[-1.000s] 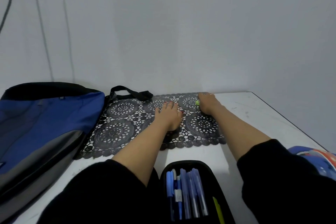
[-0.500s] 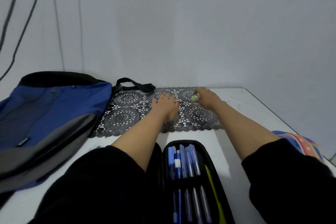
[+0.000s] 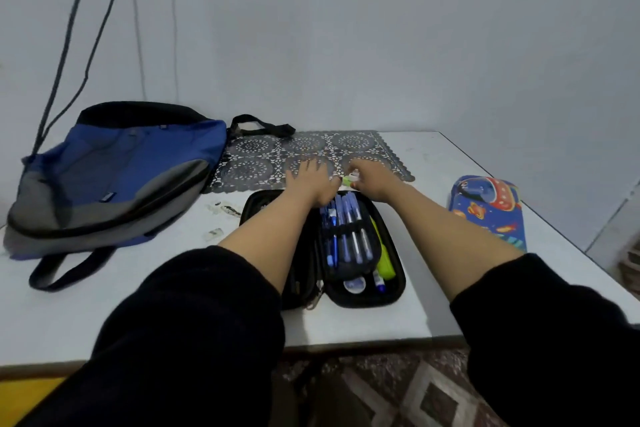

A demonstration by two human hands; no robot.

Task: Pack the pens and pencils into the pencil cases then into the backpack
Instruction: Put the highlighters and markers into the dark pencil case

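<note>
Green item [image 3: 349,179] is pinched by right hand [image 3: 372,178]; left hand [image 3: 310,177] is laid flat, fingers spread. With so slight a grip, a drop beside the pencil case [image 3: 367,300] is risked.

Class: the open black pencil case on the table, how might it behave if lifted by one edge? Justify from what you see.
Probably stiff: the open black pencil case keeps a raised, moulded rim. The blue pens sit under a strap, so should stay put; the yellow highlighter beside them looks loose and might slide out.

Left grip [image 3: 311,178] flat, fingers spread; right grip [image 3: 372,180] pinches green item [image 3: 347,179]
</note>
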